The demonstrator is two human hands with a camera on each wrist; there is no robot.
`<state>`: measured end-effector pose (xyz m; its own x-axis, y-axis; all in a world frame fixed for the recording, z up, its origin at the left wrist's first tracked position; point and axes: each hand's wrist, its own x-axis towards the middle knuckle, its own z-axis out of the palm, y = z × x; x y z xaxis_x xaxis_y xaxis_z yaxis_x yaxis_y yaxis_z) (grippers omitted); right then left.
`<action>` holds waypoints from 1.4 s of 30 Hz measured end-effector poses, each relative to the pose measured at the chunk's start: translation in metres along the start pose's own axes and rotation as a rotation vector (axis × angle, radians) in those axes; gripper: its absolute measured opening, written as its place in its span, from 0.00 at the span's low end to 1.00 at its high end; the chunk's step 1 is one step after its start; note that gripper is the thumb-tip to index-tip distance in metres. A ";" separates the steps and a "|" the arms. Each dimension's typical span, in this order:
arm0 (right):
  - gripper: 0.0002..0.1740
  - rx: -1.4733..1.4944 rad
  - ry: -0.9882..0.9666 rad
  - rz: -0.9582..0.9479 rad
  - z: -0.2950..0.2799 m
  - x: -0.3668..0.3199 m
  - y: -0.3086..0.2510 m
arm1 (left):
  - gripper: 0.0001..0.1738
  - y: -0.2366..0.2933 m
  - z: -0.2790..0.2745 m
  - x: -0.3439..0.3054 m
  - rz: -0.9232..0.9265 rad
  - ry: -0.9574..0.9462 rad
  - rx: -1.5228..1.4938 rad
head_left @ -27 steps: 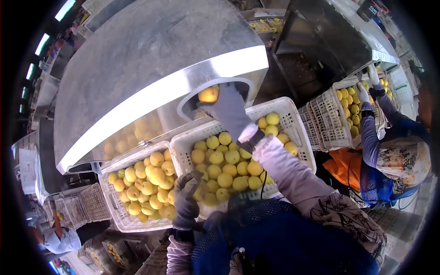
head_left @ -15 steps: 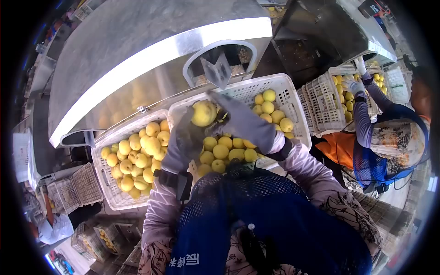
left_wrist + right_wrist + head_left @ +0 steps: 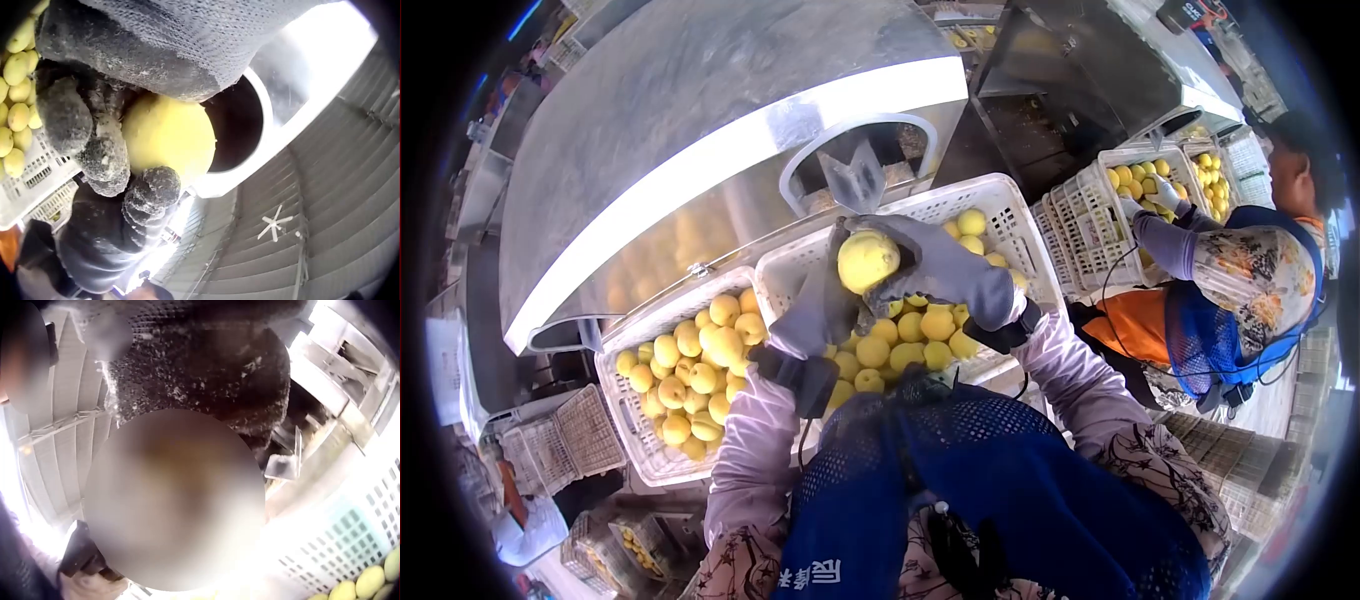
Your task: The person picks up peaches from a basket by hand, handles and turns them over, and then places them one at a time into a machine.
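Both gloved hands hold one yellow fruit (image 3: pixel 867 261) over the middle crate (image 3: pixel 1032 235). My left hand (image 3: pixel 812 308) wraps its left and lower side; my right hand (image 3: pixel 960 272) grips it from the right, fingertips partly hidden. Seen from the left wrist, the fruit (image 3: pixel 175 137) sits beneath the grey glove of my left hand (image 3: pixel 156 53), with dark fingertips (image 3: pixel 153 190) against its lower side. A blurred round patch covers most of the right wrist view, below the speckled glove of my right hand (image 3: pixel 194 378).
Behind the hands stands a metal machine (image 3: pixel 700 90), its arched opening holding a V-shaped metal piece (image 3: pixel 853 178). Left is another crate (image 3: pixel 622 425) of yellow fruit. Crates (image 3: pixel 1090 235) and another person (image 3: pixel 1250 270) are at the right.
My right hand has come out of the machine's arched opening, back over the crate. My left hand has risen from the crate's near side to join it around a fruit.
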<state>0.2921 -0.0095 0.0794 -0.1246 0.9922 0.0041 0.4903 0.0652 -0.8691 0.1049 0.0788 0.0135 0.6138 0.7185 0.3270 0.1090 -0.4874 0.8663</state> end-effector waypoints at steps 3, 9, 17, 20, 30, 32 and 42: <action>0.53 0.189 0.148 0.068 0.008 0.010 0.004 | 0.50 -0.003 -0.026 0.025 -0.889 -0.766 -1.429; 0.45 -0.431 0.593 0.086 0.017 0.081 0.047 | 0.40 0.004 -0.028 -0.014 -1.083 -0.068 -1.054; 0.47 -0.695 0.574 0.203 0.016 0.145 0.065 | 0.35 -0.008 -0.035 -0.095 -1.293 0.013 -1.062; 0.42 -0.219 0.625 0.123 0.008 0.137 0.039 | 0.34 -0.016 -0.030 -0.091 -1.299 0.014 -1.083; 0.59 -0.341 0.073 0.918 -0.009 -0.144 0.098 | 0.36 -0.057 0.058 -0.049 -0.631 -0.450 -0.661; 0.61 -0.485 0.097 0.993 -0.014 -0.176 0.111 | 0.45 -0.044 0.113 -0.020 -0.563 -0.562 -0.324; 0.41 -0.481 0.211 0.828 -0.003 -0.175 0.234 | 0.41 -0.066 0.315 -0.006 0.013 -0.857 0.592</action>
<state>0.4311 -0.1676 -0.1236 0.5513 0.7390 -0.3873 0.6578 -0.6705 -0.3431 0.3403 -0.0491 -0.1647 0.9421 0.2310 -0.2433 0.3223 -0.8245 0.4651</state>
